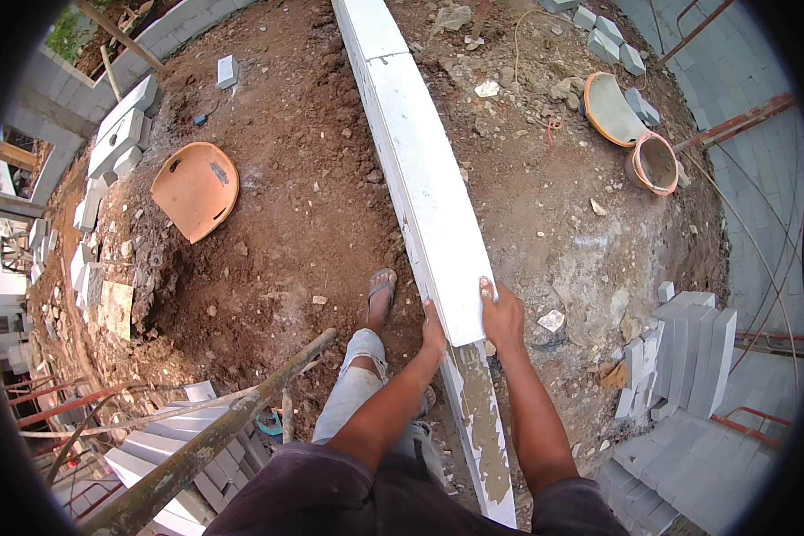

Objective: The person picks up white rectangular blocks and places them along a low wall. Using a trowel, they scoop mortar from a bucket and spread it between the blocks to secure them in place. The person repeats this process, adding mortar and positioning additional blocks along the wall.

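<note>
A long white building block (433,196) lies in line with another white block (371,27) on top of a narrow wall running away from me. My left hand (434,332) presses the left side of the near end of the block, fingers partly hidden. On the opposite side my right hand (503,314) grips the same end, its thumb on the top face. Just below this end, grey mortar (484,402) is spread on the wall course (500,509) nearer to me.
An orange tray (196,189) lies on the dirt at left. Another mortar-coated tray (612,109) and an orange bucket (654,165) are at right. Stacked blocks (692,348) stand at lower right, more (165,464) at lower left. A pole (232,420) slants close by my left leg.
</note>
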Tool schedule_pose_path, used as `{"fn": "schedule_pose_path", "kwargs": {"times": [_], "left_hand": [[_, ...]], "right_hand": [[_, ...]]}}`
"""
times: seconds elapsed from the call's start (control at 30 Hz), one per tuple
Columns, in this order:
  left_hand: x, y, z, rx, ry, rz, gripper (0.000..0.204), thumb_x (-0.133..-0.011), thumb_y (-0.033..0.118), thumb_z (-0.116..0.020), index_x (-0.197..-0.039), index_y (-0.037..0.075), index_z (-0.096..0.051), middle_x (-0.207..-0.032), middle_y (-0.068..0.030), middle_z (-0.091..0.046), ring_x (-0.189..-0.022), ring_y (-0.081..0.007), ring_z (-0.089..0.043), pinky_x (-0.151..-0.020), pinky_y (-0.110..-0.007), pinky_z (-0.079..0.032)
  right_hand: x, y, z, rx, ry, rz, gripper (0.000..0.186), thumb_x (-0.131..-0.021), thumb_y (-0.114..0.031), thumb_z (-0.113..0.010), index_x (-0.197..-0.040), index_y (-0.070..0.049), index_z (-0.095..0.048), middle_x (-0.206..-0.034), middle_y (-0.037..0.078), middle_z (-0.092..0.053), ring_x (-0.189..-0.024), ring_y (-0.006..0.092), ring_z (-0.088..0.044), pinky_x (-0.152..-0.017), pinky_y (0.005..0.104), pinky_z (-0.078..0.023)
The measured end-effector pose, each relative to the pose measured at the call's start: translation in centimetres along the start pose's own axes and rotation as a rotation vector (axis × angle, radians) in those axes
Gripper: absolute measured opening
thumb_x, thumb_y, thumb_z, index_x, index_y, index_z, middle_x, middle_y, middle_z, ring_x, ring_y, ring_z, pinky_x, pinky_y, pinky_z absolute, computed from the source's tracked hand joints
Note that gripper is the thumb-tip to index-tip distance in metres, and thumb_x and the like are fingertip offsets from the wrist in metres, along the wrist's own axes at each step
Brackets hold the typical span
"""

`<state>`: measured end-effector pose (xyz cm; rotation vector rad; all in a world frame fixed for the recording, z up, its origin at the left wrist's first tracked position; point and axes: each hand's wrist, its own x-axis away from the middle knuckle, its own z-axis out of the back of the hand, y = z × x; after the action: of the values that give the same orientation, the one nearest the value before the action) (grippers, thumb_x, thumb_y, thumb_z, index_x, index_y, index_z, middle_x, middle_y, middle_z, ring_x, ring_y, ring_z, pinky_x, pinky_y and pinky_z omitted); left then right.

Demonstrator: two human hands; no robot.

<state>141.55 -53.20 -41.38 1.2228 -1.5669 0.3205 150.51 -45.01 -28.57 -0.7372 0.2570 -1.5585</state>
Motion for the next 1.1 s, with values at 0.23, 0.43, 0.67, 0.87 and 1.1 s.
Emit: {"fn": "schedule_pose_path", "kwargs": {"times": [0.23,0.43,0.67,0.87,1.1], "left_hand": [[-2.8,-2.0,1.8,0.079,-0.093,-0.078,0.088,-0.102,0.071,-0.024,-0.151,0.001,-0.043,-0.143,-0.0119,-0.058,-0.129,-0.0252,-0.057,-0.109,-0.037,-0.044],[-1.0,-1.0,0.6,-0.009,-0.060,-0.107,0.086,-0.102,0.070,-0.024,-0.151,0.001,-0.043,-0.143,-0.0114,-0.057,-0.130,-0.0246,-0.056,-0.111,-0.037,-0.042],[-1.4,-0.8,0.9,-0.008,-0.050,-0.033,0.083,-0.104,0.068,-0.023,-0.151,0.003,-0.044,-0.143,-0.0106,-0.057,-0.130,-0.0232,-0.056,-0.109,-0.035,-0.043],[-2.0,-0.1,2.0,-0.235,0.008,-0.080,0.080,-0.106,0.063,-0.021,-0.159,0.005,-0.026,-0.156,-0.0124,-0.044,-0.143,-0.0270,-0.042,-0.121,-0.036,-0.029],[2.7,15.5,-2.1,-0.690,0.135,-0.606,0.096,-0.097,0.064,-0.049,-0.159,-0.002,-0.017,-0.161,-0.0320,-0.024,-0.150,-0.0424,-0.027,-0.122,-0.044,-0.025]], "right_hand": [[-0.2,-0.4,0.2,0.006,-0.019,0.049,0.048,-0.100,-0.047,-0.053,-0.108,-0.003,-0.072,-0.091,0.031,-0.069,-0.090,0.0509,-0.066,-0.081,0.0558,-0.051],[0.1,-1.0,1.0,0.025,-0.041,0.001,0.051,-0.102,-0.046,-0.049,-0.110,0.000,-0.070,-0.093,0.033,-0.068,-0.091,0.0515,-0.065,-0.080,0.0560,-0.050],[0.0,-0.2,0.5,0.020,-0.056,-0.043,0.056,-0.102,-0.051,-0.046,-0.111,-0.001,-0.071,-0.095,0.032,-0.069,-0.093,0.0511,-0.065,-0.083,0.0545,-0.050],[-0.1,-0.5,-0.1,-0.014,-0.043,-0.002,0.060,-0.102,-0.054,-0.045,-0.115,-0.002,-0.070,-0.100,0.033,-0.069,-0.100,0.0519,-0.064,-0.089,0.0559,-0.049],[-0.1,-1.0,2.0,0.235,0.078,0.168,0.070,-0.104,-0.052,-0.041,-0.148,0.002,-0.045,-0.137,0.033,-0.055,-0.128,0.0486,-0.053,-0.108,0.0512,-0.041]]}}
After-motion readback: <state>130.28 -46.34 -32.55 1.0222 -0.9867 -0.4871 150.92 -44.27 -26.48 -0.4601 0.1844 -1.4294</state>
